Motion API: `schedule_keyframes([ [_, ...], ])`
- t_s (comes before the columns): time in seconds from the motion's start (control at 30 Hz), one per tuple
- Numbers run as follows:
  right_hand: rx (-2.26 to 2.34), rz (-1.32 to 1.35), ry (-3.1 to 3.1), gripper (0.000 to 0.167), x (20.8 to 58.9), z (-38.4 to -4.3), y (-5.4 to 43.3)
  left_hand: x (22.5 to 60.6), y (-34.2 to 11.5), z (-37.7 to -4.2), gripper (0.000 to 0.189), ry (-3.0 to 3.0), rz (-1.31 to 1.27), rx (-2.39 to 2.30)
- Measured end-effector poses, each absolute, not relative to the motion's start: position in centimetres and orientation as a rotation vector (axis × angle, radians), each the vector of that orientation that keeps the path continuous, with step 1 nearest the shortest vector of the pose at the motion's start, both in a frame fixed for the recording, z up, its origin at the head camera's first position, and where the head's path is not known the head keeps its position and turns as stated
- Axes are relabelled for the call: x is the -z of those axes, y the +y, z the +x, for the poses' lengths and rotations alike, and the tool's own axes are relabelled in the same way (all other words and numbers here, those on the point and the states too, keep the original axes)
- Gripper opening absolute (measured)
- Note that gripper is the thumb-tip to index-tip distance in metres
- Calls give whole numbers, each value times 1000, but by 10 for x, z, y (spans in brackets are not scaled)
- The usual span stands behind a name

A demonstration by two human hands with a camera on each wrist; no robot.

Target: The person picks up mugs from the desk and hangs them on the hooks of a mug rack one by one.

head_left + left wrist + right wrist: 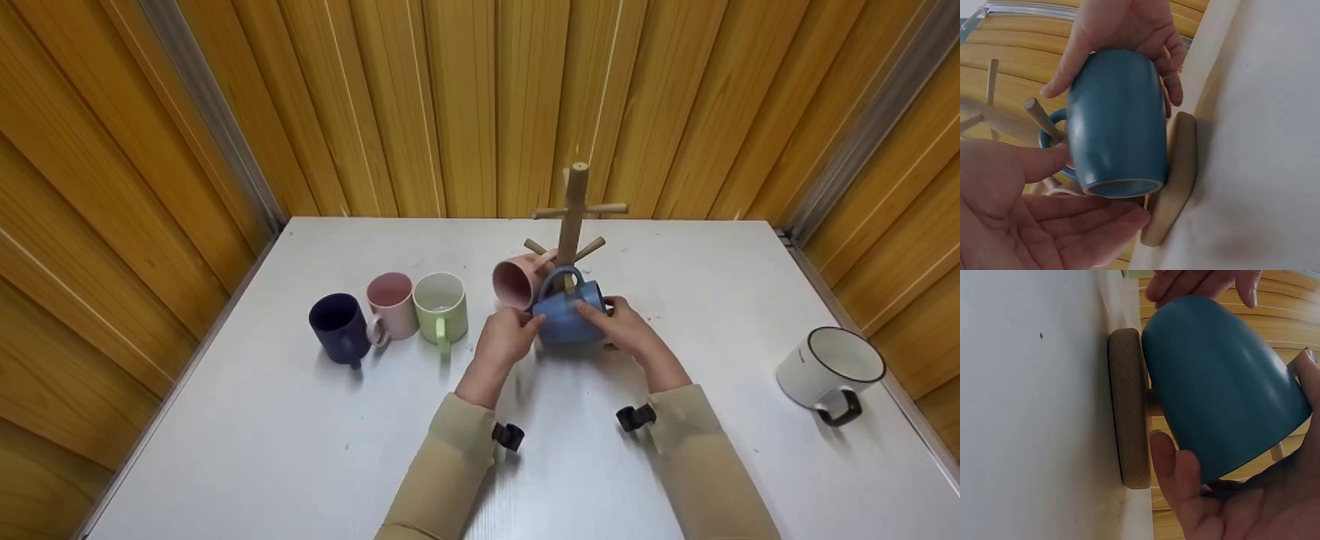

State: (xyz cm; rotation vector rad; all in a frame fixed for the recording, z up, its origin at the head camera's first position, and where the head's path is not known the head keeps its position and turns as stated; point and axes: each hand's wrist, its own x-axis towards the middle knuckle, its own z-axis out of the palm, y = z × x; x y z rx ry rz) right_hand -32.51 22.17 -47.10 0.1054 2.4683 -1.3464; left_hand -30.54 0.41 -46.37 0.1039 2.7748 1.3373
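Observation:
A blue mug (566,322) lies sideways low on a wooden mug stand (573,214), its handle uppermost. In the left wrist view a peg (1039,114) passes through the loop of the handle. My left hand (508,337) holds the mug's left end between thumb and fingers. At the other end my right hand (634,330) grips it, thumb on the side and fingers round the end. Just above the stand's flat base (1129,410), the mug's body (1219,382) fills the right wrist view. A pink mug (514,285) hangs tilted on the stand, left of the blue one.
Left on the white table (247,442) stand a dark navy mug (339,330), a pink mug (401,319) and a light green mug (442,311). A white mug (817,375) with a black handle stands near the right edge. Wood-look panels (465,105) enclose the back and sides.

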Motion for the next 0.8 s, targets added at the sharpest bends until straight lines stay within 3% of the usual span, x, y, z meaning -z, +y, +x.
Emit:
schedule_keyframes([
  [0.17,1411,131,2524,101,458,-326,229,446,13,-294,28,2936,142,-1426],
  [0.3,1585,98,2764,73,451,-335,237,448,26,-292,33,2981,276,-1662],
  [0.43,1607,-180,3061,47,445,-355,238,449,41,-296,33,3111,466,-1700],
  [0.6,1344,-536,3194,41,436,-378,235,447,52,-303,25,3271,571,-1574],
  [0.8,1192,-551,3199,35,435,-385,233,449,52,-309,17,3291,618,-1593],
])
